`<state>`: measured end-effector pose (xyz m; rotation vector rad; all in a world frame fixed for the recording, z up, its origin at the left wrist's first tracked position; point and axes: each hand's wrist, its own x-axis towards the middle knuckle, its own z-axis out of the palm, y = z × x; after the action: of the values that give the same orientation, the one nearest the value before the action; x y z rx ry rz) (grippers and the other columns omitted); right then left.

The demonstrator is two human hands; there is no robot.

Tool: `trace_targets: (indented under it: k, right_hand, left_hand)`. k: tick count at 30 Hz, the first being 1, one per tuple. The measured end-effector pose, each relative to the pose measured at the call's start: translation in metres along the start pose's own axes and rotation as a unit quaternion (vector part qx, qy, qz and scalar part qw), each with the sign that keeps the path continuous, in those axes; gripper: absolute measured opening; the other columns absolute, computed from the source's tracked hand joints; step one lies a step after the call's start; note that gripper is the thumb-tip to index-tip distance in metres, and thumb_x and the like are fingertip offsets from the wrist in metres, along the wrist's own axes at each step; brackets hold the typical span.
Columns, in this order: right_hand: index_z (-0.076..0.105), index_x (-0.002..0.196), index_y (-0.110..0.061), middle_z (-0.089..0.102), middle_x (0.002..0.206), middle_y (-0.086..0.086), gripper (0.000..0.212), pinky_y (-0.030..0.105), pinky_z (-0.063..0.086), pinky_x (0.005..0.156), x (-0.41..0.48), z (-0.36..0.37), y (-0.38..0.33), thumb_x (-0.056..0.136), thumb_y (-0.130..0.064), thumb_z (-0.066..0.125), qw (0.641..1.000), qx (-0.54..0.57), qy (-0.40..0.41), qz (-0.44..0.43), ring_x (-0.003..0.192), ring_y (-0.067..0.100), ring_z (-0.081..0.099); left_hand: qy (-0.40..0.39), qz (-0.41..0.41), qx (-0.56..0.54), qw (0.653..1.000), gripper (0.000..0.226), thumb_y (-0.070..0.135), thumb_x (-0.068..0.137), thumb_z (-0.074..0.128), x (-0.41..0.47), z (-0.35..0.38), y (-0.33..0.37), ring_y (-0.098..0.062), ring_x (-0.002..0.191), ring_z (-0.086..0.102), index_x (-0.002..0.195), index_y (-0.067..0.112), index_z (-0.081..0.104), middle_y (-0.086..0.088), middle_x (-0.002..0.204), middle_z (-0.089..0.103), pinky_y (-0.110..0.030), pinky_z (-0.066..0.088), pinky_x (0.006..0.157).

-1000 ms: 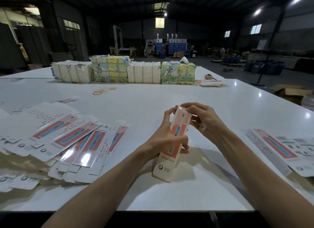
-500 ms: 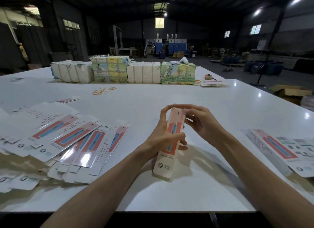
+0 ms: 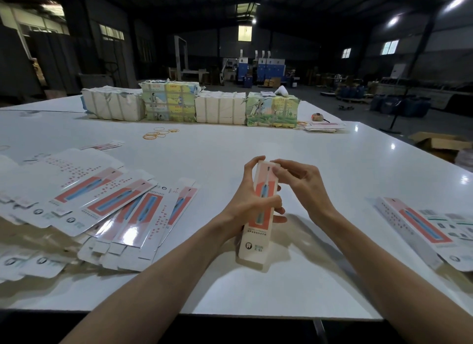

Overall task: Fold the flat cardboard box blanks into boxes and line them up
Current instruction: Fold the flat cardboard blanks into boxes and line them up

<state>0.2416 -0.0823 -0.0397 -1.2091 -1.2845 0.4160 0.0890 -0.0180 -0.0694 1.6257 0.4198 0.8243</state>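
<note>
A long narrow white box with a red and blue print (image 3: 256,243) stands tilted above the white table (image 3: 320,169). My left hand (image 3: 249,200) grips its middle, fingers wrapped round the sides. My right hand (image 3: 302,187) has its fingertips on the box's top end, pinching the upper edge. A fanned pile of flat box blanks (image 3: 107,210) lies at the left. One more blank (image 3: 430,228) lies at the right edge.
Wrapped bundles of printed stock (image 3: 194,105) stand in a row at the table's far side, with loose rubber bands (image 3: 158,133) in front and a small stack of blanks (image 3: 325,126) at the far right. A cardboard carton (image 3: 440,142) sits on the floor beyond.
The top flap of the box has gone from open to closed under my right fingers, and the box has come slightly more upright. My left hand keeps its hold.
</note>
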Motion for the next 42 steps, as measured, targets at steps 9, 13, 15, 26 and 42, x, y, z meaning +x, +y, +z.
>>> trace_targets:
  k: [9,13,15,26,42]
  right_hand:
    - [0.049,0.15,-0.026,0.059,0.136,-0.002,0.043,0.03,0.062,0.09,-0.001,0.016,0.015,0.108,-0.032,0.055,0.997,-0.07,-0.03,0.013,0.115,0.014,0.068]
    - [0.064,0.135,-0.024,0.058,0.12,0.003,0.031,0.025,0.059,0.08,-0.002,0.016,0.0,0.108,-0.037,0.054,0.969,-0.234,-0.049,-0.055,0.101,0.006,0.064]
    - [0.063,0.138,-0.026,0.062,0.113,0.003,0.046,0.034,0.056,0.084,-0.006,0.016,-0.009,0.104,-0.055,0.054,0.937,-0.326,-0.112,-0.051,0.097,0.015,0.063]
    - [0.046,0.134,-0.021,0.06,0.135,0.004,0.048,0.038,0.058,0.088,-0.051,-0.07,-0.013,0.097,-0.039,0.07,0.863,-0.496,-0.044,0.084,0.104,0.023,0.065]
    - [0.036,0.152,-0.012,0.044,0.152,0.011,0.056,0.045,0.033,0.121,-0.094,-0.149,-0.004,0.101,-0.02,0.058,0.61,-0.77,0.035,0.184,0.14,0.03,0.044]
  left_hand:
    - [0.051,-0.035,-0.073,0.995,0.097,0.023,0.076,0.084,0.003,-0.005,-0.001,-0.032,0.087,0.077,0.149,0.05,0.025,-0.015,0.128,0.058,-0.042,0.065,0.072]
    - [0.094,-0.017,-0.229,0.969,0.079,0.026,0.083,0.066,0.005,-0.005,0.005,-0.032,0.092,0.076,0.152,0.042,0.03,-0.019,0.132,0.058,-0.048,0.064,0.076]
    - [0.093,-0.028,-0.307,0.947,0.081,0.034,0.086,0.069,0.007,-0.006,0.005,-0.03,0.095,0.076,0.156,0.037,0.029,-0.019,0.135,0.058,-0.048,0.063,0.073]
    - [-0.009,-0.097,-0.113,0.989,0.045,0.047,0.098,0.072,0.005,-0.004,-0.015,-0.028,0.114,0.075,0.14,0.034,0.06,-0.012,0.127,0.073,-0.039,0.06,0.097]
    - [-0.066,-0.06,-0.011,0.996,0.027,0.008,0.109,0.054,-0.006,0.0,-0.003,-0.025,0.098,0.072,0.119,0.014,0.078,-0.014,0.101,0.075,-0.027,0.059,0.093]
